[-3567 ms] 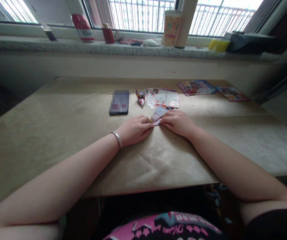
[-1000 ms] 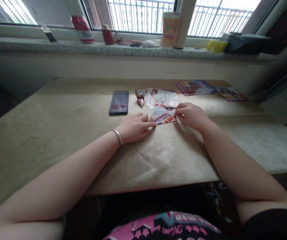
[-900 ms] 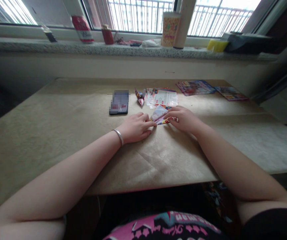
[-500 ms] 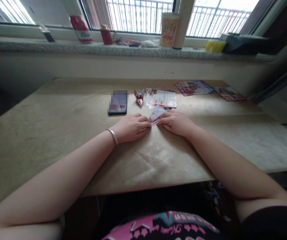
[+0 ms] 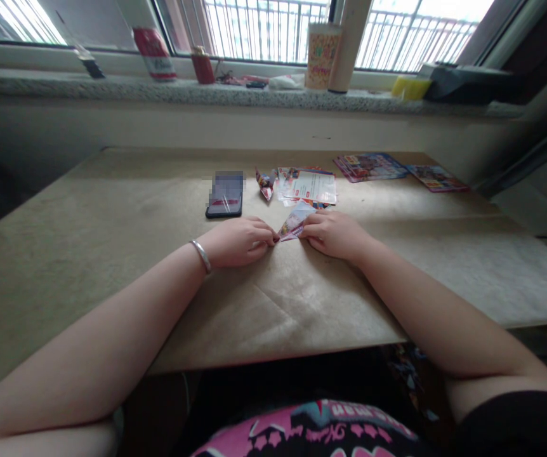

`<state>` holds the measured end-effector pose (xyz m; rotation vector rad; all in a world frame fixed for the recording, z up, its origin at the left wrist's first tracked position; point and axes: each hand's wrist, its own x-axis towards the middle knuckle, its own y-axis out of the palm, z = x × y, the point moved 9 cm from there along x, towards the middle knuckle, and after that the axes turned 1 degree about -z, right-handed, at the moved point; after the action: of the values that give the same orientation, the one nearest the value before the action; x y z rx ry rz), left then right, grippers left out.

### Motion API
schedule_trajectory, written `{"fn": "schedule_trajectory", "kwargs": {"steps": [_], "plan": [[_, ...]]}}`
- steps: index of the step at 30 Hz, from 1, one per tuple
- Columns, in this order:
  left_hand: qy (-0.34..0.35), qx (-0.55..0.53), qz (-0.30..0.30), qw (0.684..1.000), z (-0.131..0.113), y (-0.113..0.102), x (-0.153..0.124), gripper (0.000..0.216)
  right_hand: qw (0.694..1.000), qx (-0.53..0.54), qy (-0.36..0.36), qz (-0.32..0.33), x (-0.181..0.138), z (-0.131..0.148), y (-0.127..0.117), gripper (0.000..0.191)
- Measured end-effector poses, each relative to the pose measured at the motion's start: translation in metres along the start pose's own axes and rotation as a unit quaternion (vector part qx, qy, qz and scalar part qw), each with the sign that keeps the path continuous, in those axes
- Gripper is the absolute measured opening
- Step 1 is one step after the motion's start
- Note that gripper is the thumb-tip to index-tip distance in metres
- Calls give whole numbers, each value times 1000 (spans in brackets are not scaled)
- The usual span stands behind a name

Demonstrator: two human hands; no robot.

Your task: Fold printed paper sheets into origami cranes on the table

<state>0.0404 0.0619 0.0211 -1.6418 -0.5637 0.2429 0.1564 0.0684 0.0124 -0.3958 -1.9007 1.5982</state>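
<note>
A small printed sheet of paper, folded to a triangle (image 5: 293,222), lies on the table between my hands. My left hand (image 5: 242,242), with a silver bangle at the wrist, pinches the paper's left corner with the fingertips. On the other side my right hand (image 5: 333,233) is closed over the paper's right edge, fingers bent and pressing it down. Just beyond the paper is a pile of printed sheets (image 5: 312,186), a white one with text on top. Beside that pile stands a small folded paper piece (image 5: 266,184), dark and red.
A phone (image 5: 226,194) lies left of the folded piece. Two stacks of colourful printed cards, one larger (image 5: 371,167) and one smaller (image 5: 438,178), are at the back right. Along the windowsill (image 5: 235,95) stand a can (image 5: 154,54), a red bottle (image 5: 202,66) and a patterned cup (image 5: 322,57).
My left hand has slid a little left along the paper to its left corner, and more of the paper shows. My right hand has stayed almost still.
</note>
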Motion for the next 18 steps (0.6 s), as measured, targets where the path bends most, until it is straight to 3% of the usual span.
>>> {"fn": "schedule_trajectory", "kwargs": {"steps": [12, 18], "plan": [[-22, -20, 33, 999, 7, 1, -4, 32, 1000, -24, 7, 12, 3, 6, 2, 25], [-5, -10, 5, 1000, 10, 3, -4, 37, 1000, 14, -23, -12, 6, 17, 2, 31]]}}
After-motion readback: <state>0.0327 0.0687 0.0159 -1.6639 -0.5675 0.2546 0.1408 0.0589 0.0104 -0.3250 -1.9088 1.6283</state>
